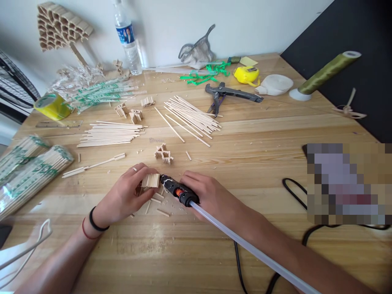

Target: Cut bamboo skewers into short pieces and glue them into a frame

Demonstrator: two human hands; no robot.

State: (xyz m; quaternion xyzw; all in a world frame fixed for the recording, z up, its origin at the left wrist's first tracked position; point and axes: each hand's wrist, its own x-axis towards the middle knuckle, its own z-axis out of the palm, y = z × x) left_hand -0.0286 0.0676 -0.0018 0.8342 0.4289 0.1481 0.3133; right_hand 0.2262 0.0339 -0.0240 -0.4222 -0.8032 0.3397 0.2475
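- Left hand (124,196) low centre on the wooden table (275,134), fingers curled around a small block of short sticks (150,180), pinched between thumb and fingertips. Ring on one finger; black and red bands at the wrist.
- Right hand (208,196) closed around a black glue gun (177,190) with an orange part. A clear glue stick (245,245) trails out the back toward the camera. Nozzle tip meets the right edge of the block.
- Loose cut stick pieces (159,206) lie scattered on the table under and just beside both hands.
- Black cord (239,265) runs along the near table edge, right of the forearm.
- Just beyond the hands: a small glued stick shape (163,154); to its left, a long stick with short pieces at each end (94,164).
- Far left: wrapped stick bundles (27,171) with green print.
- Mid-table: two loose piles of long sticks, one left (110,134), one fanned out in the centre (191,116).
- Beyond the centre pile: dark cutters (228,94), jaws toward the pile.
- Left back: yellow tape roll (52,106), more wrapped sticks with green print (101,92).
- Right back: yellow tape measure (247,74), white roll (275,84), green thread spool (327,72) lying tilted.
- Against the wall: water bottle (128,38), honeycomb stick model (61,26).
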